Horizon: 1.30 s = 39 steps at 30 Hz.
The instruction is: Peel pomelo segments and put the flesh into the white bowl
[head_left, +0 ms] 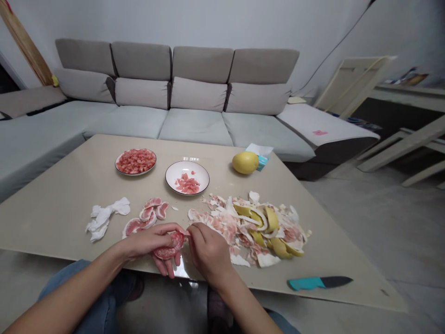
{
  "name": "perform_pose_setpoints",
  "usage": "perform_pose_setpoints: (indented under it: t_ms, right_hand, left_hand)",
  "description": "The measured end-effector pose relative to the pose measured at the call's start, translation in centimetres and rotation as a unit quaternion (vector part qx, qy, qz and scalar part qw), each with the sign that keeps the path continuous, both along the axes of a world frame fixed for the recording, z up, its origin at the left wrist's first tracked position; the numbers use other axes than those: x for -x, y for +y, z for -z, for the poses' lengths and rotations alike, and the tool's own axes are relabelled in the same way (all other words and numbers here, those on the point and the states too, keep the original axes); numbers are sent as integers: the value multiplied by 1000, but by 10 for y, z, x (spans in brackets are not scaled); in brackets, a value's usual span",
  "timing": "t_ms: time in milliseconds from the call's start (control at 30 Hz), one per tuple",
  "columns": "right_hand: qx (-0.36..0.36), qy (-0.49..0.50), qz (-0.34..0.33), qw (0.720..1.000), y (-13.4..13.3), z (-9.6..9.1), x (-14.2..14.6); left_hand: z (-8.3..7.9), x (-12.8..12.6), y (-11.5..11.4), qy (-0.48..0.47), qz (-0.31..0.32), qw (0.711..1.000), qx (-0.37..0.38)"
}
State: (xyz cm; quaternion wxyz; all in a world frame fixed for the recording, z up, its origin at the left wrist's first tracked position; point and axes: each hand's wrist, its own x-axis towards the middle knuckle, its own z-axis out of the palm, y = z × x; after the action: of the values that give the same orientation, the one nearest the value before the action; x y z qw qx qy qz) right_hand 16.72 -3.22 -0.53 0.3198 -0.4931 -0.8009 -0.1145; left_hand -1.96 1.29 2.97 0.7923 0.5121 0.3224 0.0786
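Note:
Near the table's front edge, my left hand (153, 242) is closed round a pink pomelo segment (169, 247), thumb on top and fingers beneath. My right hand (210, 254) pinches a thin bit at the segment's right end, likely its skin; the fingertips partly hide it. Several more pomelo segments (149, 215), some still edged in white pith, lie just beyond my left hand. To the right of my right hand spreads a heap of peel and membranes (243, 222). Behind it, a white plate (170, 172) holds a few pink pulp pieces (187, 184).
A second plate (118, 170) heaped with pulp stands back left. A whole yellow pomelo (245, 163) sits by a tissue pack (262, 161). Crumpled tissue (104, 218) lies left. A teal-handled knife (320, 282) rests near the front right edge. Behind the table (69, 185) is a sofa (194, 125).

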Motion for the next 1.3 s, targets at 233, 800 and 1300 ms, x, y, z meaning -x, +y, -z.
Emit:
perform_pose_setpoints:
  t_ms: [233,800,1300]
  right_hand:
    - [-84,-17,-59,995,2,-1,-8]
    - [339,384,-91,854,-1,-25,-17]
    - [349,536,-65,766,-1,-18,-9]
  left_hand:
    - [9,2,7,-42,86,991,98]
    - [15,-7,-2,-22,-4,998,-50]
    - [30,-17,1,-208,-253,929,175]
